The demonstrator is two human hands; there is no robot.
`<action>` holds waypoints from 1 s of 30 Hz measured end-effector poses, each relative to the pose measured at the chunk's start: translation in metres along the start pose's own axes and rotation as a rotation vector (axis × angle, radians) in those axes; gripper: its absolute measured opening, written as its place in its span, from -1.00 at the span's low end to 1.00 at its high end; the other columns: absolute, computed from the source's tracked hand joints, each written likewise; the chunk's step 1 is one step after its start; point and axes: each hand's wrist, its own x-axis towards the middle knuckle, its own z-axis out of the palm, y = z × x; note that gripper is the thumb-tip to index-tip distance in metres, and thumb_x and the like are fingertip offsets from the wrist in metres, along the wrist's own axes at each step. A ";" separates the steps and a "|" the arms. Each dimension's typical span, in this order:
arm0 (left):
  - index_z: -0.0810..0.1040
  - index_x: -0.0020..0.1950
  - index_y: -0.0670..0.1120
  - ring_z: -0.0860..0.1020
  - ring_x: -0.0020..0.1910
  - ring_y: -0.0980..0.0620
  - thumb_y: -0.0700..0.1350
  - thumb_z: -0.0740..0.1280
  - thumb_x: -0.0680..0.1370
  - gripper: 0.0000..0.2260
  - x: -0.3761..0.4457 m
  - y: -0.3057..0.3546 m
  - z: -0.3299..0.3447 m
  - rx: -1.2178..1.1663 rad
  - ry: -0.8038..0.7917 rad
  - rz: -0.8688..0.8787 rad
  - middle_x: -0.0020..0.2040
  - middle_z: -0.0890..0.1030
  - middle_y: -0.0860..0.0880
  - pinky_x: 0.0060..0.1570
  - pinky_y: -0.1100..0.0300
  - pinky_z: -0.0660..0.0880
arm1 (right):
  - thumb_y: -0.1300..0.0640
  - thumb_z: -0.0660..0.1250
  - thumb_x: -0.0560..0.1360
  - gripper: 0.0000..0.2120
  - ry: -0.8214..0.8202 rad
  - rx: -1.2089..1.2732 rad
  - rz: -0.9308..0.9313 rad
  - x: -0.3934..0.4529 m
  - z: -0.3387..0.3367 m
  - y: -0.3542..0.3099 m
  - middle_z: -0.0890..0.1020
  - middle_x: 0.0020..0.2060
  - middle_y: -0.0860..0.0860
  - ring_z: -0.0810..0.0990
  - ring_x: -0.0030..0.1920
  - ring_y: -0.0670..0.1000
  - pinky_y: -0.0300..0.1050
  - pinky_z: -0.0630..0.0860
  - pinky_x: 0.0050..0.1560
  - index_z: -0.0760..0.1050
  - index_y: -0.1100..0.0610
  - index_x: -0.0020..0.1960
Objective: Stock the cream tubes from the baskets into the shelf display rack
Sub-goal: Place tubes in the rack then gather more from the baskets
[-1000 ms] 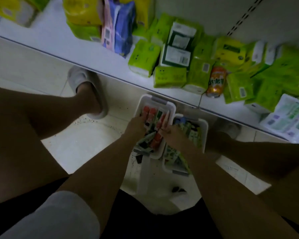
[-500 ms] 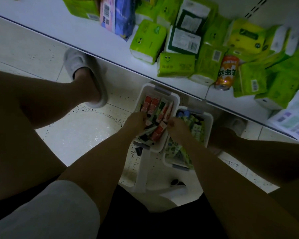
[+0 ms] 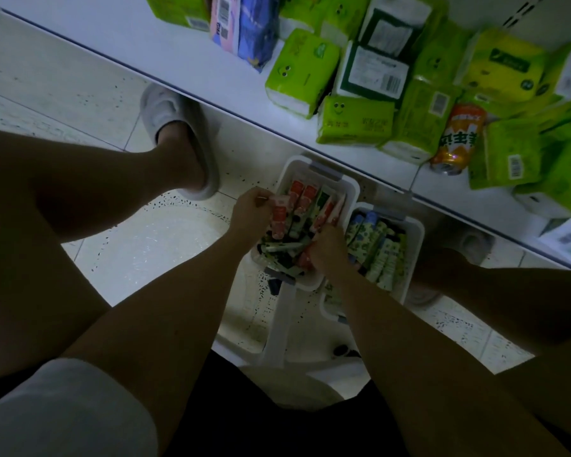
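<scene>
Since a moment ago the left hand (image 3: 249, 211) has lifted a red tube (image 3: 279, 206) — right hand (image 3: 327, 247) still grasps tubes in the basket (image 3: 351, 189).

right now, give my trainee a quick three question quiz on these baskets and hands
1. True or false: both hands are in the same white plastic basket.
2. Multiple choice: what lies on the white shelf among the green tissue packs? A) an orange drink can B) a glass jar C) a blue mug
3. Fill in: the left hand grips a ___-and-white cream tube.

Key
1. True: the right hand also grips tubes there, not in the second white basket.
2. A, the orange drink can.
3. Red.
</scene>
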 end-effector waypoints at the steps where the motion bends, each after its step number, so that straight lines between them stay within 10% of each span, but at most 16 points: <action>1: 0.55 -0.08 -0.05 0.62 -0.02 -0.09 -0.23 0.28 0.54 -0.90 0.001 -0.001 -0.001 -0.029 0.011 -0.014 -0.02 0.64 -0.10 0.07 -0.10 0.58 | 0.31 0.20 0.57 -0.90 -0.005 -0.043 0.020 0.002 0.001 0.001 0.52 -0.20 0.20 0.47 -0.21 0.13 0.01 0.54 -0.11 0.49 0.31 -0.01; 8: 0.60 -0.07 -0.12 0.64 -0.09 -0.06 -0.25 0.24 0.58 -0.85 -0.010 0.002 -0.004 -0.200 -0.034 -0.087 -0.08 0.64 -0.11 -0.06 0.08 0.62 | 0.31 0.22 0.56 -0.89 -0.057 -0.021 0.009 -0.009 -0.010 0.008 0.38 -0.39 -0.04 0.35 -0.39 -0.11 -0.42 0.32 -0.46 0.44 0.19 -0.13; 12: 0.60 -0.13 -0.14 0.62 -0.10 -0.08 -0.26 0.27 0.56 -0.86 -0.019 0.010 -0.008 -0.247 -0.031 -0.082 -0.10 0.62 -0.14 -0.09 0.08 0.61 | 0.34 0.22 0.56 -0.81 0.007 -0.046 -0.058 -0.016 -0.019 0.006 0.45 -0.35 0.25 0.34 -0.40 0.04 0.02 0.38 -0.26 0.54 0.30 -0.18; 19: 0.61 -0.17 -0.12 0.63 -0.15 -0.09 -0.19 0.36 0.53 -0.91 -0.042 0.049 -0.013 -0.250 -0.080 0.053 -0.19 0.64 -0.12 -0.07 0.07 0.62 | 0.28 0.37 0.53 -0.83 0.105 0.158 -0.240 -0.037 -0.066 -0.012 0.69 -0.08 0.18 0.63 -0.02 0.16 0.05 0.56 0.11 0.64 0.34 0.06; 30: 0.58 -0.09 -0.19 0.59 -0.29 0.13 -0.24 0.40 0.52 -0.97 -0.108 0.219 -0.071 -0.198 -0.135 0.562 -0.21 0.61 -0.12 -0.22 0.21 0.60 | 0.21 0.38 0.53 -0.89 0.336 0.421 -0.606 -0.135 -0.205 -0.105 0.61 -0.33 0.03 0.57 -0.37 0.01 -0.04 0.57 -0.25 0.59 0.09 -0.17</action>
